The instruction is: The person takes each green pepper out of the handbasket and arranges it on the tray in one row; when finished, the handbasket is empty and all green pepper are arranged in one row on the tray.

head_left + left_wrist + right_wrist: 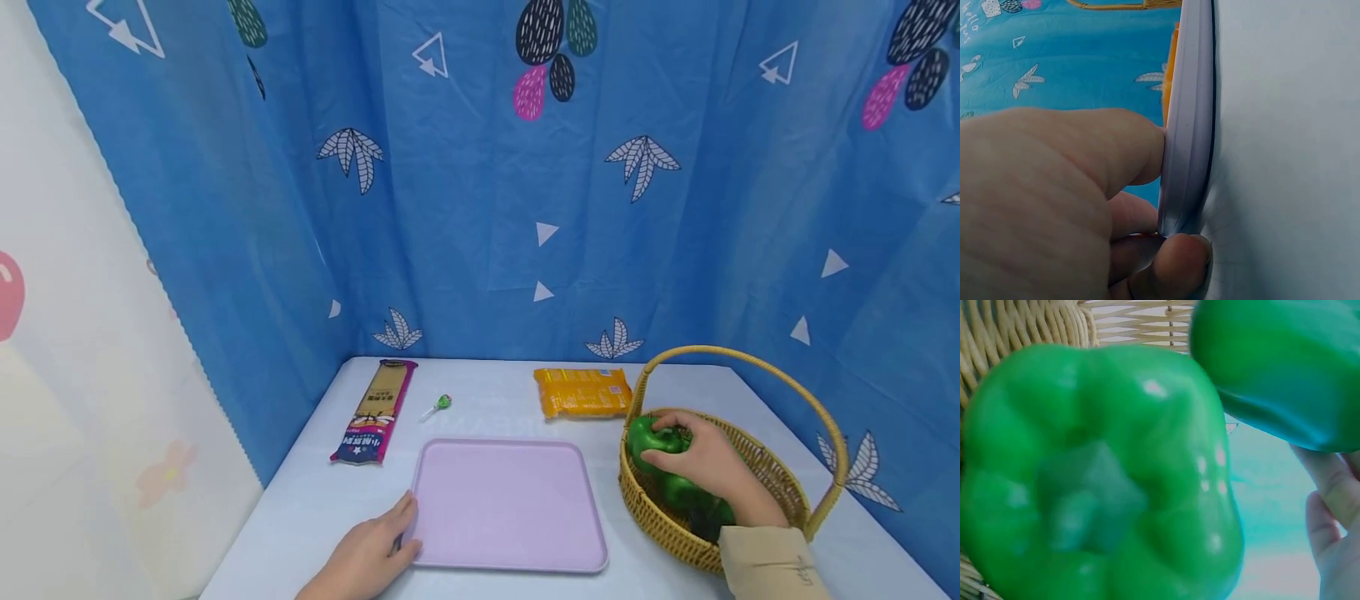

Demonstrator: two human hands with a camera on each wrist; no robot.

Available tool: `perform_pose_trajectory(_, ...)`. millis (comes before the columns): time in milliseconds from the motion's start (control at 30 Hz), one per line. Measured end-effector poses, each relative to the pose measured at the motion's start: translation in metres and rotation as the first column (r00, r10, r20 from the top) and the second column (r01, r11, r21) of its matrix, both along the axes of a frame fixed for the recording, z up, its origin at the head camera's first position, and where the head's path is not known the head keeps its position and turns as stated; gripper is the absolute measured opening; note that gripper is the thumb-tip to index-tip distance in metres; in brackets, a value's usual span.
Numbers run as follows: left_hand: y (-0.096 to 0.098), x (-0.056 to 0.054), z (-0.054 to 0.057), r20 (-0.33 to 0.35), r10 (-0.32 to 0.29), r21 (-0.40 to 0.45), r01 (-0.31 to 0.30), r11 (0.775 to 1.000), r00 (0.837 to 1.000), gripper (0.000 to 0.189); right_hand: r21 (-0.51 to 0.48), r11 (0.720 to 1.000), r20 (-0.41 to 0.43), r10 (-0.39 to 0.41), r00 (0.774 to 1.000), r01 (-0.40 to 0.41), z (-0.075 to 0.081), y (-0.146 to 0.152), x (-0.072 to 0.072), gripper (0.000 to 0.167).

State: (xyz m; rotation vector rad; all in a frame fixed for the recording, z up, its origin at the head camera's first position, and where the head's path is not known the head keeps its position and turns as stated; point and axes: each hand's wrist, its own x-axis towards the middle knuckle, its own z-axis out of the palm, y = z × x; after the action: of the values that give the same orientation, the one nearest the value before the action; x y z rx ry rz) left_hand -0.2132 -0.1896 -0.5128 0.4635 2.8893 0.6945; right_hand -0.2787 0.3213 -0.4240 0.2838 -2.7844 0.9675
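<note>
My left hand (371, 546) grips the lilac tray (506, 504) at its near left corner. In the left wrist view, the thumb (1129, 147) touches the tray's rim (1188, 119), and a fingertip (1180, 265) lies by the corner, close to the tabletop. Over on the right, my right hand (708, 458) reaches into a wicker basket (671, 537) and holds a shiny green bell pepper (651, 446) between thumb and fingers. Another green bell pepper (1097, 475) fills much of the right wrist view, beside the held one (1285, 369). My hand partly hides the basket's contents.
A lollipop (437, 406) with a green wrapper lies behind the tray. Left of it is a long purple-and-gold packet (377, 412). An orange packet (583, 392) lies near the back edge, beside the basket's raised handle (780, 379). Blue curtains (487, 208) surround the white table.
</note>
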Motion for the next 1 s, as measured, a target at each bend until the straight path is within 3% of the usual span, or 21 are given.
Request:
perform_pose_trajectory(267,0.0,0.0,0.002,0.001,-0.005,0.001,0.005,1.0,1.0,0.075,0.001,1.0,-0.035,0.005,0.999,-0.005,0.006,-0.002,0.001,0.057)
perform_pose_trajectory(500,-0.003,0.0,0.003,-0.002,0.0,0.002,0.0,1.0,1.0,0.075,-0.023,0.999,-0.083,0.041,0.996,-0.043,0.023,-0.023,0.01,0.052)
perform_pose_trajectory(700,-0.003,0.0,0.002,-0.002,0.003,0.011,-0.003,1.0,1.0,0.075,-0.061,0.993,-0.096,0.094,0.991,-0.1,0.031,-0.067,0.014,0.049)
perform_pose_trajectory(1000,-0.003,0.0,0.0,-0.003,-0.008,0.023,0.008,1.0,1.0,0.076,-0.167,0.96,-0.091,0.214,0.973,-0.227,0.017,-0.159,-0.005,0.042)
